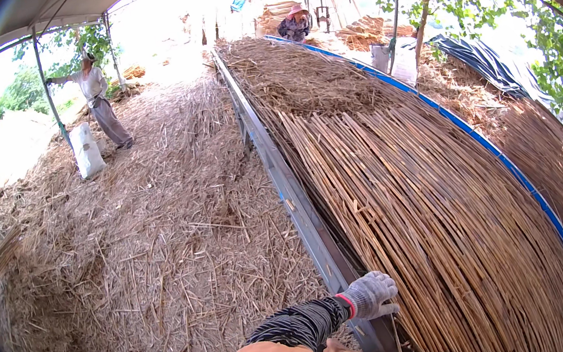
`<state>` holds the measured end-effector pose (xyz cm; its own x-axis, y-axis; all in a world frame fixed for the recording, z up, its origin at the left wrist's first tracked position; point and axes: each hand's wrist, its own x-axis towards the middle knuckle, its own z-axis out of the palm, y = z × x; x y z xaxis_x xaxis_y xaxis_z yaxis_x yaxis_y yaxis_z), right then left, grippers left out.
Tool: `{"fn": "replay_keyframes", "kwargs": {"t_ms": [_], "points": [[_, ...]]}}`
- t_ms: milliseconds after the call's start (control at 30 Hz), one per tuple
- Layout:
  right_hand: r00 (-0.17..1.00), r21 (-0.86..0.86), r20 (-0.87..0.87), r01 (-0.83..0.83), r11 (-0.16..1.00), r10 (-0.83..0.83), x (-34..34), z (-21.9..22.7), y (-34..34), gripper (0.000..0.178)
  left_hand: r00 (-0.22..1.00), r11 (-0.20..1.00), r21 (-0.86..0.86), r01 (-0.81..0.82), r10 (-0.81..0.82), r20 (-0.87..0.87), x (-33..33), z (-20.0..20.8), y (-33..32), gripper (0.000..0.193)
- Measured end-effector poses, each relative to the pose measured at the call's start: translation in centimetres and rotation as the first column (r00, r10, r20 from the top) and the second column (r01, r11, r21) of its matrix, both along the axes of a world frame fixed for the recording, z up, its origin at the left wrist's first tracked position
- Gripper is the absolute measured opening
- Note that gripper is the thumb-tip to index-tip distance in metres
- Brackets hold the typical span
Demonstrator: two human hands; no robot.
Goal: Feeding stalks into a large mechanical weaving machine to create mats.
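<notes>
My left hand (372, 296), in a grey knit glove with a red-edged cuff, reaches in from the bottom centre. Its fingers point right, over the near left edge of a wide layer of long brown reed stalks (431, 220). The hand is open, thumb apart from the fingers, with nothing seen in it. Whether it touches the stalks or hovers just above them I cannot tell. Beneath the wrist runs a grey metal rail (293, 207), bordering the layer on its left. The far part of the layer is covered by loose, tangled straw (310, 74). My right hand is out of view.
A blue edge strip (485, 140) curves along the layer's right side. Straw litter (155, 251) covers the ground at left. One person (97, 94) stands by a post and a white sack (86, 151); another person (295, 24) is at the far end. Dark sheeting (478, 62) lies at right.
</notes>
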<state>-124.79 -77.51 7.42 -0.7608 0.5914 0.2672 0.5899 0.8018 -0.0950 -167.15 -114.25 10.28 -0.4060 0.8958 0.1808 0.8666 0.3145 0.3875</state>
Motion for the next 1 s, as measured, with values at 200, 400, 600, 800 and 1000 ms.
{"fn": "replay_keyframes", "kwargs": {"t_ms": [200, 400, 600, 800, 1000], "points": [[0.996, -0.050, 0.057, 0.068, 0.996, -0.065, -0.5, 1.2, -1.2, 0.033, 1.000, 1.000, 0.024, -0.013, 0.012, 0.007, 0.1, 0.0, 0.1, 0.048], [0.997, -0.055, 0.047, 0.065, 0.996, -0.063, -0.8, 1.2, -1.4, 0.030, 1.000, 1.000, 0.030, -0.009, 0.009, 0.003, 0.1, -0.1, -0.3, 0.047], [0.999, -0.010, -0.040, 0.018, 1.000, -0.018, -0.6, 0.4, -0.9, 0.022, 0.999, 0.998, 0.057, -0.031, 0.033, -0.034, -0.2, -0.5, 0.0, 0.048], [0.982, -0.079, -0.159, 0.091, 0.993, -0.102, 0.5, -2.4, 0.0, 0.010, 0.999, 1.000, -0.020, -0.006, 0.005, -0.037, 0.3, 1.5, 0.5, 0.050], [0.978, -0.021, -0.195, 0.070, 0.997, -0.073, -1.2, -0.1, -1.0, 0.007, 0.992, 0.999, -0.037, -0.035, 0.031, -0.121, 0.6, 1.2, 0.2, 0.055]]}}
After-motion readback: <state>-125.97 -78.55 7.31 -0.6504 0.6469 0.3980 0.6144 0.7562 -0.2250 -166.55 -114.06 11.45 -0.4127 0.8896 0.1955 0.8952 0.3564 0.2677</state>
